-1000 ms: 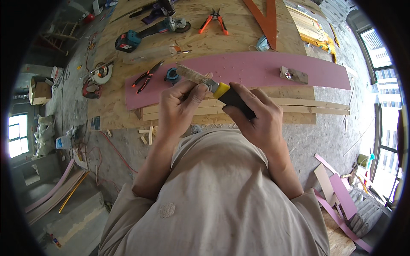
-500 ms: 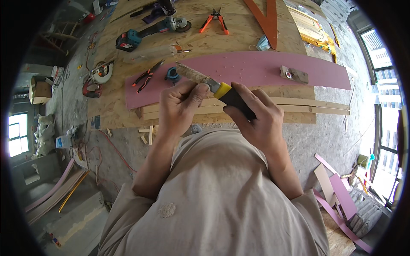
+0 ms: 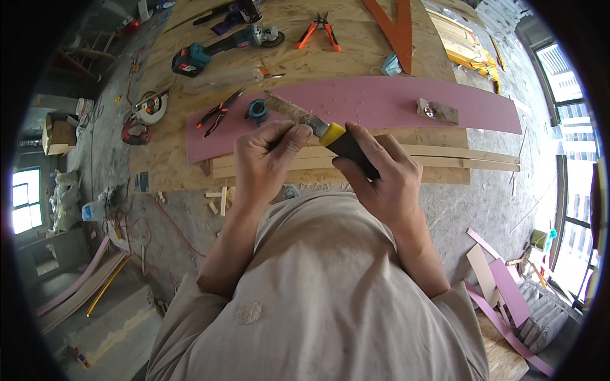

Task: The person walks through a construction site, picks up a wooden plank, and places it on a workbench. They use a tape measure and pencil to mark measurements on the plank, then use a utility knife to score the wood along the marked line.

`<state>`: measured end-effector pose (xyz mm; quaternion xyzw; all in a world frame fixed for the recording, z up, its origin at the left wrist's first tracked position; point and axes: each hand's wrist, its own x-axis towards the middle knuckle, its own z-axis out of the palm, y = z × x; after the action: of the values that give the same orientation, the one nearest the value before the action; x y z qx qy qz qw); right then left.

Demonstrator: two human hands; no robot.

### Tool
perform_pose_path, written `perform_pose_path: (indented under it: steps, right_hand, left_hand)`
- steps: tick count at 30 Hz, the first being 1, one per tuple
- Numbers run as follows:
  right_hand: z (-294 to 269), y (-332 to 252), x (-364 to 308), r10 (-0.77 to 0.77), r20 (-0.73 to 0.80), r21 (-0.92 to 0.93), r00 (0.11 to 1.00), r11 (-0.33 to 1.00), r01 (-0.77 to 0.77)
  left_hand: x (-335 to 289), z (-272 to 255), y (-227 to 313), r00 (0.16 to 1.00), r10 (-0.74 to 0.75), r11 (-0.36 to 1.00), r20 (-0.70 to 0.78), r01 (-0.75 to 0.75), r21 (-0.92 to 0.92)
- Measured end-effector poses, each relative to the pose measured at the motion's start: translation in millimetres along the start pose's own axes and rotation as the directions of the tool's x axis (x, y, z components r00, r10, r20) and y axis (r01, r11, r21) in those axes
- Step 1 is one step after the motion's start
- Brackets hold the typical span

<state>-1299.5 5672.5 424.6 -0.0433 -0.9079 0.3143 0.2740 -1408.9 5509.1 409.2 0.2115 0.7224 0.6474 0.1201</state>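
My right hand (image 3: 389,168) wraps round the black-and-yellow handle of a hand tool (image 3: 332,133), thumb underneath. From its short metal collar a flat, brown, blotchy blade (image 3: 286,109) points up and left; I cannot tell its exact kind. My left hand (image 3: 264,159) is closed, with thumb and forefinger pinched at the blade's base beside the collar. Both hands are in front of my body, above the near edge of a long pink board (image 3: 381,95). Small shavings lie on that board. Also on it are pliers (image 3: 219,114), a blue ring-shaped thing (image 3: 257,111) and a wooden hand plane (image 3: 438,112).
A chipboard worktable (image 3: 286,66) bears a cordless angle grinder (image 3: 229,46), orange-handled pliers (image 3: 319,33), an orange set square (image 3: 394,32) and a clear bottle (image 3: 225,79). Pale wood strips (image 3: 445,157) lie along its near edge. A circular saw (image 3: 146,114) is at left; pink offcuts (image 3: 508,292) lie lower right.
My left hand has shifted very slightly left and the blade's tip a little right. Both hands keep the same hold on the tool.
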Motion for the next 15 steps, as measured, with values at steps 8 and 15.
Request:
perform_pose_path:
  steps: [8,15]
  right_hand:
    - [-1,0,0,0.017,0.016,0.008,1.000,1.000,-0.017]
    - [-1,3,0,0.021,0.046,0.081,0.999,0.996,-0.025]
  left_hand:
    - [1,-1,3,0.996,-0.056,0.998,0.067,0.057,-0.003]
    - [0,-1,1,0.996,-0.039,0.998,0.083,0.043,-0.042]
